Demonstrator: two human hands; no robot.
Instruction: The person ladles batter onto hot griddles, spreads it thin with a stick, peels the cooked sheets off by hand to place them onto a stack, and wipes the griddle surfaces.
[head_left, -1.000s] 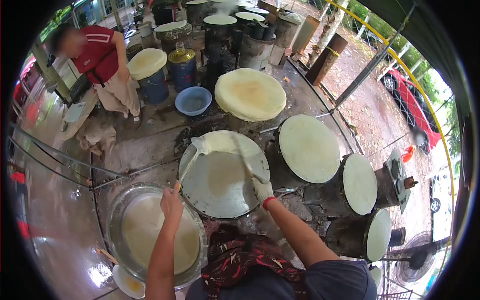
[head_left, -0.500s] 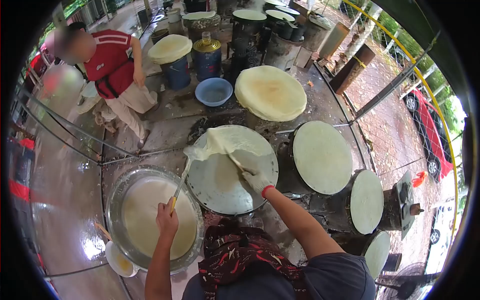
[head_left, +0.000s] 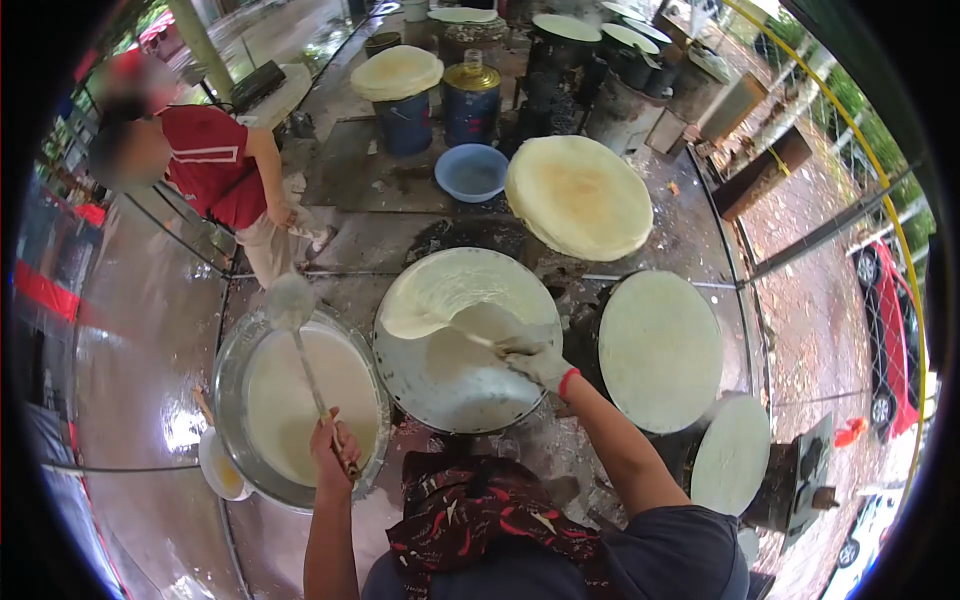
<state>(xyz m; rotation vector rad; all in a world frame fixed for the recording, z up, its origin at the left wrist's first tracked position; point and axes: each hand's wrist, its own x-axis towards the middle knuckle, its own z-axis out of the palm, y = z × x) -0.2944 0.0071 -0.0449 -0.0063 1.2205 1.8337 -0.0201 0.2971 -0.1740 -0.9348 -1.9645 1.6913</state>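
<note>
My bare left hand is closed round the handle of a long ladle. The ladle's blurred bowl is over the far rim of a wide metal basin of pale batter. In a white glove with a red cuff, my right hand grips a batter spreader, blurred by motion. Under it is a round griddle. Wet batter covers the griddle's far part in an arc, while its near part shows bare metal.
Right of the griddle are round tops covered with pale sheets. Beyond it lie a stack of flatbreads and a blue basin. A person in a red shirt is at the left. A white bowl sits beside the metal basin.
The ladle has swung left from the griddle to the batter basin. Batter has been spread along the griddle's far and left side, and the spreader has moved slightly right. The person has shifted.
</note>
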